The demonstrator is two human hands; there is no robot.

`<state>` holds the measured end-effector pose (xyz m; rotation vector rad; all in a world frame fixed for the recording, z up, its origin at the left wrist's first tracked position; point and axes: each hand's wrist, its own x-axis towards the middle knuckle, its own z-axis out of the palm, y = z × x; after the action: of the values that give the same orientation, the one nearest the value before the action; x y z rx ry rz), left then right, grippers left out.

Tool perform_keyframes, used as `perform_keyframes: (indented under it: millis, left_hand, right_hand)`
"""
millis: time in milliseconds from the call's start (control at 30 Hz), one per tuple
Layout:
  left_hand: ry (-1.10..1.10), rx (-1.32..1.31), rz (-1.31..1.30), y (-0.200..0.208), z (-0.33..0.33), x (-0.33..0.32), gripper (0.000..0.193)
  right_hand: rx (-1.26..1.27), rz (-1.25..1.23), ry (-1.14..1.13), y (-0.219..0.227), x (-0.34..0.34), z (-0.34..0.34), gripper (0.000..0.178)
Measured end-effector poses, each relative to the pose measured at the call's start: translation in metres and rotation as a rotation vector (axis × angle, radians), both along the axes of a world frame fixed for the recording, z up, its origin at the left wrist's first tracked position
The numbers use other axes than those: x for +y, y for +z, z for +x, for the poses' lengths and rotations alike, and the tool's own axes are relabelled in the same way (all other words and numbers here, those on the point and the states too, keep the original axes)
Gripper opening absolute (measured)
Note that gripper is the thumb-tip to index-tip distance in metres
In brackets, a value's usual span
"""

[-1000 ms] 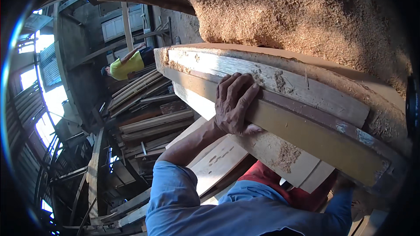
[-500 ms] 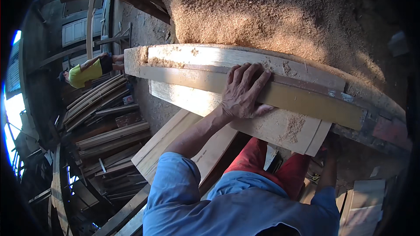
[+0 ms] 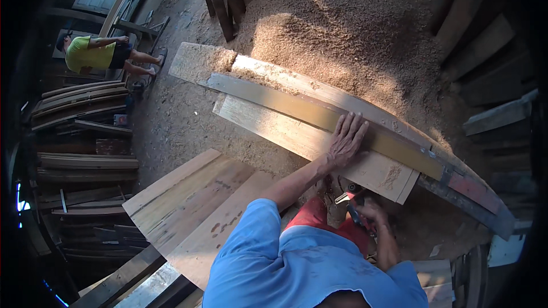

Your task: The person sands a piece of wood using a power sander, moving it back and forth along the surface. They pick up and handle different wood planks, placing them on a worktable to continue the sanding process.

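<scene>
My left hand (image 3: 346, 141) lies with fingers spread across a pale wooden board (image 3: 274, 128) and the long yellowish-brown strip (image 3: 399, 149) beside it. Both rest lengthwise on a long wooden bench (image 3: 194, 60) dusted with shavings. Below the board's near edge, close to my legs, my right hand (image 3: 374, 212) is closed round a red and black power tool (image 3: 355, 198) with a shiny metal part. The tool's exact kind is unclear, and part of it is hidden by my hand.
A large sawdust heap (image 3: 342, 45) lies beyond the bench. Wide planks (image 3: 194, 199) stand out at my left, with stacked boards (image 3: 85, 162) farther left. A person in a yellow shirt (image 3: 91, 54) stands at far left. Upright boards (image 3: 485, 74) line the right.
My right hand has come up from under the bench edge, bringing the red and black power tool into view. My left hand still lies on the board. The view has shifted.
</scene>
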<state>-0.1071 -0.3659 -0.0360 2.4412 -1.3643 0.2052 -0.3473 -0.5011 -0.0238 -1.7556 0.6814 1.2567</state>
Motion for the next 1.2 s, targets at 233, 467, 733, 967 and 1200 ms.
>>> perform_keyframes:
  millis: [233,467,733,967,1200]
  left_hand:
    - [0.649,0.231,0.156,0.027,0.078,0.215,0.086]
    - [1.482,0.694,-0.016,0.056,0.066,0.421,0.072]
    - [1.638,0.782,-0.443,0.021,-0.17,0.34,0.088]
    - [1.392,0.592,-0.648,0.072,-0.185,0.186,0.08]
    - [1.39,0.613,-0.715,0.082,-0.147,0.134,0.084]
  right_hand:
    - [-0.067,0.188,0.013,-0.015,0.066,0.036,0.095]
    - [-0.396,0.066,0.474,0.054,0.151,0.113,0.072]
    - [-0.695,0.45,0.34,0.098,0.193,0.163,0.07]
    - [-0.84,0.526,0.336,0.165,0.173,0.188,0.052]
    - [-0.859,0.424,0.29,0.154,0.136,0.202,0.049]
